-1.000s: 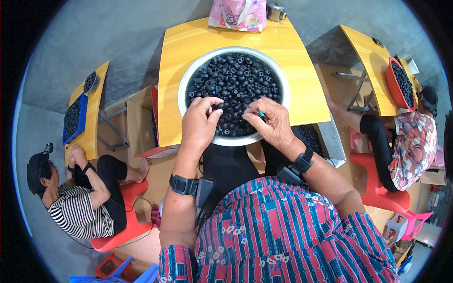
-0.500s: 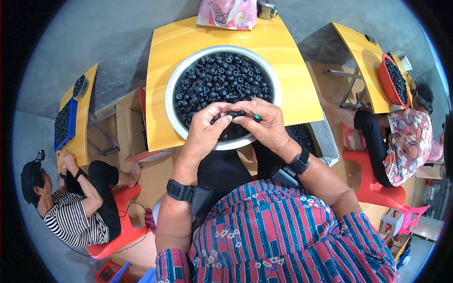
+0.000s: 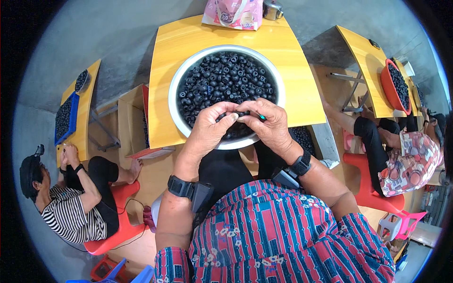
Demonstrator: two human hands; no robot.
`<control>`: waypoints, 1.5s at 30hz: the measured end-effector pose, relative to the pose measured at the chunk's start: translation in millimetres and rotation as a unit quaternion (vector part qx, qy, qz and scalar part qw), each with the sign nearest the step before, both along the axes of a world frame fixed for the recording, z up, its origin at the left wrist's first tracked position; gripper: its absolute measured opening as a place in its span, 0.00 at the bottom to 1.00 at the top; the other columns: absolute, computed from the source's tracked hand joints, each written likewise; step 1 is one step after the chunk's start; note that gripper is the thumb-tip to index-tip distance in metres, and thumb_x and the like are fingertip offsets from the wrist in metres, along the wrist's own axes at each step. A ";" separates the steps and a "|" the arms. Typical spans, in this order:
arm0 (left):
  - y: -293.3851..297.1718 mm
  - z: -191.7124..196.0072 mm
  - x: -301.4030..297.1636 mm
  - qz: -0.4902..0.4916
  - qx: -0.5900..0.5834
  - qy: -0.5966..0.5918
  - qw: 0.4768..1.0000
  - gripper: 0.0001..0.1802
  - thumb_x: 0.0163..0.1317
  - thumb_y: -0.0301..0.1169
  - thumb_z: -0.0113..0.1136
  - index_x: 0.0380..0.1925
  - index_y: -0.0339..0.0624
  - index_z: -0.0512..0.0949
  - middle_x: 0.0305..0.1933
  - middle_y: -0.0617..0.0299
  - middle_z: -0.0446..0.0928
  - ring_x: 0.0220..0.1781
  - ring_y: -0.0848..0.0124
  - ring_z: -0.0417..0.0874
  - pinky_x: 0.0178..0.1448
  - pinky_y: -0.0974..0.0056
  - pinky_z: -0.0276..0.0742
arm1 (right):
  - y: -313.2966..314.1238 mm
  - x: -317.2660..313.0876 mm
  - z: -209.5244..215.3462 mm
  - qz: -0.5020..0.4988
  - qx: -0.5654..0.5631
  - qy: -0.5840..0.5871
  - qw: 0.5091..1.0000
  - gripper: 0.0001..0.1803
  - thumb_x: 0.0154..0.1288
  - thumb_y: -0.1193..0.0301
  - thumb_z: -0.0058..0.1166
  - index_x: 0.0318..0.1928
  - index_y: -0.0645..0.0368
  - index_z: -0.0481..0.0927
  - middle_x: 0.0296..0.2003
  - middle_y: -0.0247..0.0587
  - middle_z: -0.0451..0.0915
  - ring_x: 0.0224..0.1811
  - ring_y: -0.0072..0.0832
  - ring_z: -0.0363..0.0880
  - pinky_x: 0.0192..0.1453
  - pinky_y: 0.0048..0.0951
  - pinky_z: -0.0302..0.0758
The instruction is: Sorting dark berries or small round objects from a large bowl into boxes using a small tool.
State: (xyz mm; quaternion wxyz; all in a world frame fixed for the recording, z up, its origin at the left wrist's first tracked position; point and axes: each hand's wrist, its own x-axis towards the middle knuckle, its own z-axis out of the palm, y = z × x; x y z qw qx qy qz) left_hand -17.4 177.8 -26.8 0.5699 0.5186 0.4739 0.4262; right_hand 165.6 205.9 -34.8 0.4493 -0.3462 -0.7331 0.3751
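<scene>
A wide silver metal basin (image 3: 175,107) is heaped with small black round pieces (image 3: 222,78), many showing a ring-shaped hollow on top. Over the basin's near side, my left hand (image 3: 207,128) and my right hand (image 3: 271,126) meet with fingertips pinched together. Between the fingertips is a small black round piece, mostly covered by the fingers. A thin tool with a green end (image 3: 262,117) pokes out between my right thumb and forefinger; the rest of it is hidden in the grip. Both wrists wear black straps with dark boxes.
The basin stands on a yellow table (image 3: 163,94) with a pink bag (image 3: 232,14) and metal pot (image 3: 272,9) at the back. Open boxes (image 3: 134,123) flank it below. Seated people work left (image 3: 78,198) and right (image 3: 410,162), by a blue crate (image 3: 73,118) and red basin (image 3: 390,89).
My hands stay pinched over the basin, with the fingers shifted slightly. The whole view has moved a little. The person at the right leans differently, and another person shows behind.
</scene>
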 end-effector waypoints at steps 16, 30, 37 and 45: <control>-3.8 -6.2 -4.1 0.007 -0.037 -0.192 0.981 0.08 0.73 0.34 0.44 0.44 0.44 0.70 0.28 0.72 0.62 0.24 0.86 0.58 0.27 0.79 0.55 | 2.4 -1.7 1.0 0.033 0.071 -0.077 0.994 0.09 0.67 0.66 0.50 0.38 0.60 0.76 0.31 0.47 0.73 0.35 0.44 0.74 0.39 0.37 0.72; -1.9 -4.3 -9.3 -0.024 -0.036 -0.188 0.981 0.08 0.72 0.33 0.43 0.43 0.43 0.70 0.28 0.72 0.62 0.24 0.86 0.58 0.27 0.79 0.56 | -2.3 -9.8 4.8 -0.018 0.117 -0.163 0.980 0.08 0.62 0.66 0.57 0.37 0.56 0.78 0.28 0.42 0.71 0.33 0.41 0.74 0.37 0.39 0.72; -0.4 -3.9 -10.0 -0.033 -0.030 -0.176 0.983 0.08 0.72 0.33 0.44 0.43 0.43 0.70 0.27 0.72 0.62 0.24 0.86 0.57 0.27 0.79 0.55 | -1.1 -10.3 2.2 -0.021 0.123 -0.160 0.979 0.08 0.61 0.65 0.57 0.37 0.55 0.78 0.27 0.42 0.70 0.33 0.41 0.74 0.36 0.39 0.72; 1.0 -3.6 -9.6 -0.029 -0.037 -0.174 0.984 0.07 0.73 0.33 0.43 0.42 0.44 0.70 0.27 0.73 0.61 0.24 0.87 0.57 0.26 0.79 0.54 | 0.6 -10.1 1.6 -0.019 0.118 -0.163 0.979 0.08 0.61 0.66 0.57 0.37 0.56 0.78 0.27 0.41 0.70 0.32 0.40 0.74 0.36 0.38 0.71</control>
